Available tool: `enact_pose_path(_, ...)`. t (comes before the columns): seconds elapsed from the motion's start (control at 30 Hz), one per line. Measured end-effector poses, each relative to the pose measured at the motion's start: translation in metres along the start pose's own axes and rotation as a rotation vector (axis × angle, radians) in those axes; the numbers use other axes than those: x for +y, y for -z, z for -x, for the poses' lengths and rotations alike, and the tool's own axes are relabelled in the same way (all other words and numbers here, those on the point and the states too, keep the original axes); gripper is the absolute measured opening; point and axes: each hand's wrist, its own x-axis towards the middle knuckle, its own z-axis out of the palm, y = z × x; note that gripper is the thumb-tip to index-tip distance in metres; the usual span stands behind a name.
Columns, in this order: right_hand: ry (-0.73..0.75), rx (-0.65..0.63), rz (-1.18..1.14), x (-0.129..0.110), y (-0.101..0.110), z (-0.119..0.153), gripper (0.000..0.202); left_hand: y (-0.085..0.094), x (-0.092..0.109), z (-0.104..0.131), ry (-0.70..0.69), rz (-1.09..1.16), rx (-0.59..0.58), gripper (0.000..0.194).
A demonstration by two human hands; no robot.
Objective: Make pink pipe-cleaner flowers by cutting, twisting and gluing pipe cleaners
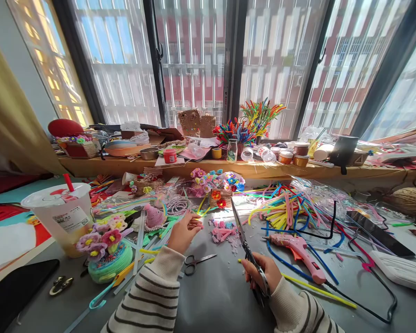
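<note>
My right hand grips a large pair of scissors, blades pointing up and away from me. A tiny yellow tip shows beside the right thumb. My left hand has its fingers closed in a pinch on a bent yellow pipe cleaner, partly hidden by the fingers. Between the hands, small scissors lie on the grey table. Pink fuzzy clippings are scattered just beyond. Close to the right hand lies a pink glue gun.
A drink cup and a green base with fuzzy flowers stand left. Pipe cleaners are heaped at the right, near a dark phone and a black cord. Jars line the window ledge.
</note>
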Motion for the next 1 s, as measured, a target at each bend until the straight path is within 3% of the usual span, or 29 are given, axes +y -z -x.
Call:
enact_pose_path(0.2, 0.012, 0.034, -0.004, -0.004, 0.004, 0.001, 0.04, -0.03, 0.012, -0.002, -0.118, -0.229, -0.097, 0.024)
enact_pose_path(0.33, -0.009, 0.055, -0.014, -0.006, 0.005, 0.001, 0.041, -0.053, 0.022, -0.004, -0.223, -0.585, -0.247, 0.028)
enact_pose_path(0.4, -0.018, 0.066, -0.021, -0.007, 0.005, 0.001, 0.041, -0.062, 0.023, -0.006, -0.246, -0.753, -0.243, 0.026)
enact_pose_path(0.5, -0.011, 0.084, -0.019, -0.007, 0.005, 0.001, 0.041, -0.069, 0.022, -0.008, -0.248, -0.827, -0.24, 0.017)
enact_pose_path(0.63, -0.001, 0.107, -0.037, -0.01, 0.006, 0.002, 0.04, -0.07, 0.02, -0.01, -0.239, -0.782, -0.219, 0.016)
enact_pose_path(0.73, 0.013, 0.124, -0.058, -0.013, 0.007, 0.004, 0.039, -0.066, 0.021, -0.01, -0.258, -0.671, -0.138, 0.016)
enact_pose_path(0.87, 0.06, 0.138, -0.075, -0.016, 0.008, 0.005, 0.039, -0.056, 0.024, -0.01, -0.231, -0.344, -0.05, 0.009)
enact_pose_path(1.0, 0.091, 0.12, -0.06, -0.017, 0.009, 0.006, 0.037, -0.044, 0.021, -0.009, -0.06, 0.087, -0.064, 0.011)
